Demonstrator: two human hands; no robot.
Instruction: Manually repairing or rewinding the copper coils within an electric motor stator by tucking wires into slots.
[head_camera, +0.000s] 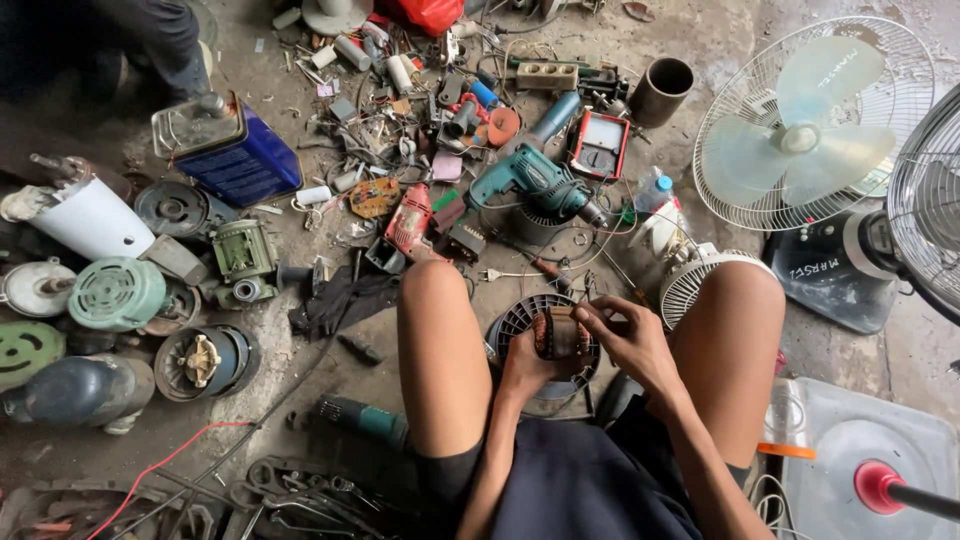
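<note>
A copper-wound motor stator (556, 333) sits between the knees of a person seated on the workshop floor (330, 380), held over a round black slotted fan-motor housing (520, 320) that rests on the ground just beneath it. The stator looks dense and rigid for its size, a stack of steel plates with thin enamelled windings; it probably weighs well in the palm, and the outer iron ring seems the safe place to take it, since the fine wire would likely nick or snap under pinching. The left hand (527, 368) cups it from below and behind, fingers curled closed around the lower rim. The right hand (628, 338) comes in from the other side, thumb and fingertips bent and touching the top edge of the winding, partly closed in a light pinch rather than a full clench.

Beyond the knees, toward the far edge of the floor, lie a teal electric drill (530, 183), a red-framed meter (598, 145) and a litter of small parts. A blue tin can (235, 150) stands to the far left above a row of worn motor casings (118, 293). On the right side stands a white table fan (812, 125) with its grille on.
</note>
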